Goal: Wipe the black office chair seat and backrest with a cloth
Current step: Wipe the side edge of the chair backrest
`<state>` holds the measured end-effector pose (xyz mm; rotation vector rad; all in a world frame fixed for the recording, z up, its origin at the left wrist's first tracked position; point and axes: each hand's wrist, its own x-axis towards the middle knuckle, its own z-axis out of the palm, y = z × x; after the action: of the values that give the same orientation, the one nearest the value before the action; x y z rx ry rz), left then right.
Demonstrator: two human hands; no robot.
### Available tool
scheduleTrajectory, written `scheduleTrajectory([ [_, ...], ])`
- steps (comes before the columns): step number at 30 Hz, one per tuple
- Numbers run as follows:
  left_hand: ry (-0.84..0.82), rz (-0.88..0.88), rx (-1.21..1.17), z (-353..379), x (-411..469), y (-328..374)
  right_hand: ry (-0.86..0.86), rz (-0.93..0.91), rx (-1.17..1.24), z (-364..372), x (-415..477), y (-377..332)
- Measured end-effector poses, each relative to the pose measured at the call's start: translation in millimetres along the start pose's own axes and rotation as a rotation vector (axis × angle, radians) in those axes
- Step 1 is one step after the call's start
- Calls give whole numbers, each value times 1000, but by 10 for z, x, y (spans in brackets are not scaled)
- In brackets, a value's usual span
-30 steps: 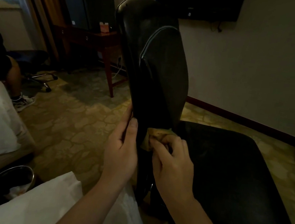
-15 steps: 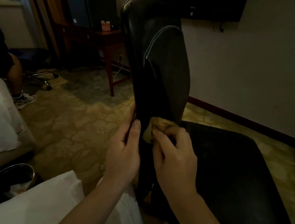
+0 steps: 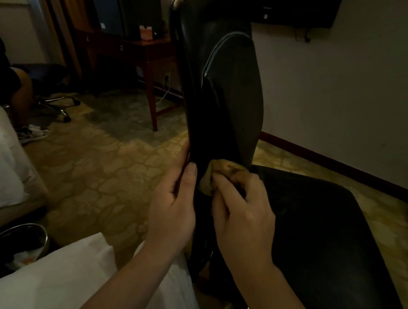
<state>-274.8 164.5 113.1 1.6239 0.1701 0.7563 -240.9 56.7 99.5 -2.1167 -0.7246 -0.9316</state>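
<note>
The left hand point(image 3: 173, 201) grips the backrest point(image 3: 219, 80) edge while the right hand point(image 3: 241, 217), fingers curled round a tan cloth point(image 3: 221, 171), seems to wipe its dim base; the next stroke probably carries onto the seat point(image 3: 315, 243).

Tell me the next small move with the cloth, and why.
Probably slide the cloth up the backrest: the right hand pinches it at the backrest's foot, beside the seat, while the left hand grips the backrest's edge to steady it.
</note>
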Motion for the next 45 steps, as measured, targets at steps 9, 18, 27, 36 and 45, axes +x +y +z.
scheduleTrajectory([
  [9, -11, 10, -16, -10, 0, -19, -84, 8, -76, 101, -291, 99],
  [18, -22, 10, -35, -6, -7, -41, -61, 55, -19, 114, -279, 78],
  [27, -21, 7, -62, -28, -7, -9, -1, 42, 38, 49, -111, -24],
  [36, -39, 4, -44, -35, -17, -29, -219, 113, -112, 154, -581, 130],
  [45, -34, 11, -35, -30, -38, -14, -27, 89, 8, 72, -252, 18],
])
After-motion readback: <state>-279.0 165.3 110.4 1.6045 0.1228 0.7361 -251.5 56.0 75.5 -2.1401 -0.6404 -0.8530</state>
